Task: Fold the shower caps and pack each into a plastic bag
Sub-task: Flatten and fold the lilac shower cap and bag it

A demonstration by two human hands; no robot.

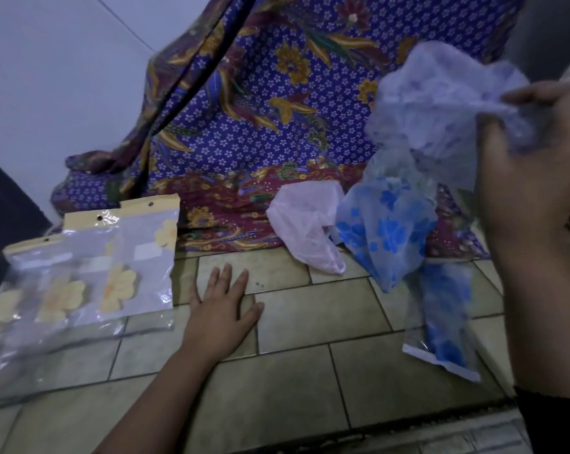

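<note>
Centrally, the left hand [223, 309] lies palm down on the tiled floor [293, 371], fingers straight and spread, holding nothing. Up and to the right of the left hand, the right hand [532, 178] is raised off the floor with its fingers curled around a bunched pale lilac shower cap [441, 103], whose loose folds spill to the left of the grip. Between the two, lower down, a translucent blue-flowered shower cap [385, 231] stands crumpled. Whether it touches the lilac one above it cannot be told. Just beyond the left hand's fingertips and slightly right, a pink shower cap [304, 224] lies half on the floor and half on the lower edge of a purple batik cloth [260, 109], which drapes down across the far side. To the right of the left hand, a packed plastic bag [441, 326] with blue flowers inside lies on the tiles, its white edge nearest the camera. To the left of the left hand, near its little finger, several overlapping packed bags with yellow flowers [90, 276] have cream header strips with punched holes. Their white label patches are too blurred to read. Bare tiles stretch around the left hand and toward the camera.
</note>
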